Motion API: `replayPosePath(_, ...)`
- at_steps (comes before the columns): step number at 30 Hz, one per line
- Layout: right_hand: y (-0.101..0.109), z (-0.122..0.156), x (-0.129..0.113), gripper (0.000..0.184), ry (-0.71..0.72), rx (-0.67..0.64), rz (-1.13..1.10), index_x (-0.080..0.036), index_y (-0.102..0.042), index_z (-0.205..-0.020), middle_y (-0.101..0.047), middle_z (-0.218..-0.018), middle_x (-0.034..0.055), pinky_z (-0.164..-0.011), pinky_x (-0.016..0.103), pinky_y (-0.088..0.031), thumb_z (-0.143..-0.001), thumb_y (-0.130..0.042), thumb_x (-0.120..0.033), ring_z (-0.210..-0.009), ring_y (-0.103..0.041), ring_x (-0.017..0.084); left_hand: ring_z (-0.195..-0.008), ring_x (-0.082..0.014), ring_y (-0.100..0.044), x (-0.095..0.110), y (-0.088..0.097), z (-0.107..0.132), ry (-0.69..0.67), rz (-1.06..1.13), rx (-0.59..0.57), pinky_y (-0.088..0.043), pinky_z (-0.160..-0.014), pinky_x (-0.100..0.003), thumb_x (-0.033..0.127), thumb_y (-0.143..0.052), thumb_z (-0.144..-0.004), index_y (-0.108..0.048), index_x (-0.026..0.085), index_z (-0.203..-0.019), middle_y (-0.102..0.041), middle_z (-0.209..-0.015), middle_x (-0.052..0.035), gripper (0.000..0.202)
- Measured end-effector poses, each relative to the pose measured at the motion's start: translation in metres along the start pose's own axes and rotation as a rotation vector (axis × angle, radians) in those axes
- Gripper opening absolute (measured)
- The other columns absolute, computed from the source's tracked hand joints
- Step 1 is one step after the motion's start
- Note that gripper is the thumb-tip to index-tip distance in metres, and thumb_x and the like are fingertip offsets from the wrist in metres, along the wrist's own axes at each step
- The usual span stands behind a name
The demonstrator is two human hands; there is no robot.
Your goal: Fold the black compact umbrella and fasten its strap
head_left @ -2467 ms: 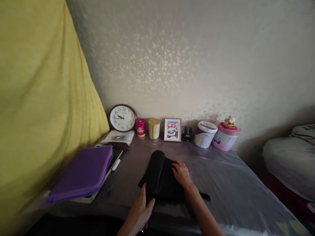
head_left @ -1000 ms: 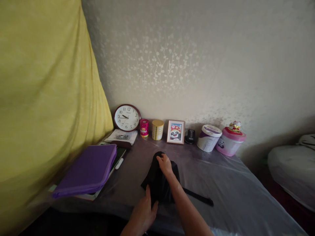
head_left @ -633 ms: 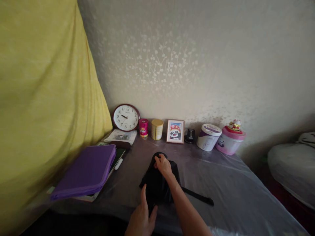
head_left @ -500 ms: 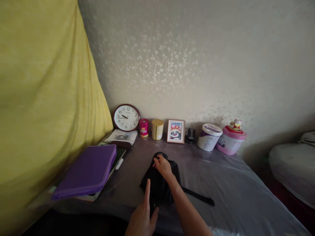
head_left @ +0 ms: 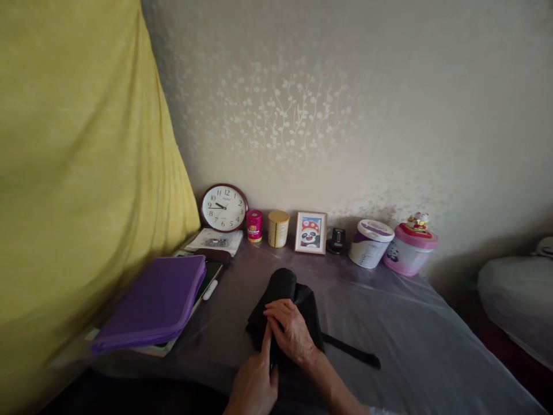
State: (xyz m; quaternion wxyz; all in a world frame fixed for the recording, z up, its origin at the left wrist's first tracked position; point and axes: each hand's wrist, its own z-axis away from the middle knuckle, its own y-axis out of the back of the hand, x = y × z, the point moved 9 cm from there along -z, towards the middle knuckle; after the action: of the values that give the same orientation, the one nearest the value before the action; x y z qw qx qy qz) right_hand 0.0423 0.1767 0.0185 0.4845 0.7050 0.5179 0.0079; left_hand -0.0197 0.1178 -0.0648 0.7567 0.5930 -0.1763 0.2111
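A black rolled fabric item lies on the table, with a black strap trailing to its right. My right hand lies on the near half of the roll, fingers curled over the fabric and pressing it. My left hand comes up from the bottom edge, its index finger stretched out against the roll's near left side beside the right hand. The near end of the roll is hidden under both hands.
A purple zip case lies on papers at the left. Along the wall stand a clock, a red tin, a yellow tin, a panda picture frame, a white tub and a pink tub. A yellow curtain hangs at left.
My right hand has slid back from the far tip of the roll to its near half. My left hand has stayed at the near end, its index finger now extended.
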Motion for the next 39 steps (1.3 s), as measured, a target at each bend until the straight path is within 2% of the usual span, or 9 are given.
replayPosePath(4, -0.007, -0.003, 0.021, 0.025, -0.018, -0.003, 0.048, -0.023, -0.064, -0.099, -0.064, -0.108, 0.0049, -0.099, 0.04, -0.033, -0.087, -0.042, -0.021, -0.114, -0.047, 0.019, -0.083, -0.0191, -0.062, -0.001, -0.001, 0.0, 0.015, 0.044, 0.009, -0.04, -0.07, -0.025, 0.023, -0.036, -0.083, 0.005, 0.015, -0.14, -0.067, -0.096, -0.0088, 0.071)
replayPosePath(10, -0.017, -0.039, 0.07, 0.027, -0.076, -0.045, 0.154, -0.022, -0.064, -0.1, -0.062, -0.112, 0.0041, -0.102, 0.042, -0.025, -0.088, -0.039, -0.022, -0.118, -0.044, 0.018, -0.088, -0.0184, -0.062, -0.007, -0.007, -0.003, 0.035, 0.101, -0.007, -0.041, -0.072, -0.024, 0.023, -0.037, -0.083, 0.01, 0.016, -0.139, -0.066, -0.1, -0.0093, 0.074)
replayPosePath(16, -0.005, -0.061, 0.102, 0.027, -0.277, 0.008, 0.326, -0.02, -0.06, -0.107, -0.057, -0.12, 0.0065, -0.101, 0.041, -0.026, -0.086, -0.042, -0.019, -0.119, -0.042, 0.02, -0.089, -0.0198, -0.062, -0.012, -0.009, -0.003, 0.054, 0.103, -0.002, -0.041, -0.073, -0.027, 0.027, -0.036, -0.084, 0.009, 0.016, -0.14, -0.065, -0.101, -0.0105, 0.073)
replayPosePath(19, 0.002, -0.053, 0.084, 0.028, -0.265, 0.076, 0.318, -0.019, -0.058, -0.109, -0.056, -0.121, 0.0083, -0.101, 0.04, -0.026, -0.086, -0.043, -0.02, -0.12, -0.041, 0.02, -0.091, -0.0203, -0.062, -0.012, -0.009, -0.002, 0.055, 0.101, -0.011, -0.04, -0.075, -0.027, 0.026, -0.036, -0.084, 0.008, 0.014, -0.14, -0.065, -0.102, -0.0115, 0.073)
replayPosePath(24, -0.02, -0.034, 0.04, 0.025, -0.055, -0.056, 0.166, -0.023, -0.065, -0.092, -0.065, -0.103, 0.0027, -0.103, 0.038, -0.025, -0.088, -0.041, -0.024, -0.114, -0.047, 0.017, -0.09, -0.0195, -0.062, -0.01, -0.007, -0.002, 0.041, 0.088, 0.002, -0.04, -0.075, -0.025, 0.025, -0.037, -0.083, 0.005, 0.011, -0.14, -0.065, -0.101, -0.0118, 0.072)
replayPosePath(29, 0.009, -0.027, 0.085, 0.028, -0.242, 0.138, 0.182, -0.017, -0.061, -0.103, -0.059, -0.114, 0.0094, -0.097, 0.038, -0.034, -0.083, -0.041, -0.018, -0.11, -0.05, 0.019, -0.088, -0.0185, -0.062, -0.009, -0.005, -0.002, 0.039, 0.092, 0.008, -0.04, -0.073, -0.024, 0.025, -0.037, -0.084, 0.006, 0.012, -0.14, -0.065, -0.1, -0.011, 0.071)
replayPosePath(34, 0.055, 0.016, 0.146, 0.029, -0.562, 0.311, 0.119, -0.017, -0.061, -0.097, -0.064, -0.098, 0.009, -0.084, 0.034, -0.044, -0.082, -0.038, -0.024, -0.092, -0.058, 0.019, -0.092, -0.0174, -0.061, -0.012, -0.003, -0.003, 0.026, 0.144, 0.023, -0.04, -0.076, -0.022, 0.026, -0.037, -0.085, 0.005, 0.012, -0.14, -0.064, -0.104, -0.0115, 0.071)
replayPosePath(37, 0.067, 0.042, 0.144, 0.027, -0.581, 0.311, 0.102, -0.018, -0.062, -0.094, -0.064, -0.094, 0.0077, -0.082, 0.032, -0.045, -0.082, -0.038, -0.026, -0.089, -0.059, 0.018, -0.087, -0.0175, -0.063, -0.015, -0.002, -0.002, 0.056, 0.17, 0.017, -0.042, -0.075, -0.024, 0.027, -0.037, -0.085, 0.004, 0.014, -0.14, -0.066, -0.099, -0.0102, 0.07)
replayPosePath(39, 0.061, 0.048, 0.13, 0.026, -0.506, 0.243, 0.087, -0.02, -0.062, -0.092, -0.064, -0.092, 0.0058, -0.082, 0.03, -0.044, -0.083, -0.039, -0.027, -0.088, -0.058, 0.017, -0.081, -0.0172, -0.064, -0.016, 0.0, 0.0, 0.073, 0.208, -0.003, -0.044, -0.073, -0.026, 0.028, -0.036, -0.086, 0.004, 0.015, -0.14, -0.066, -0.098, -0.0097, 0.069)
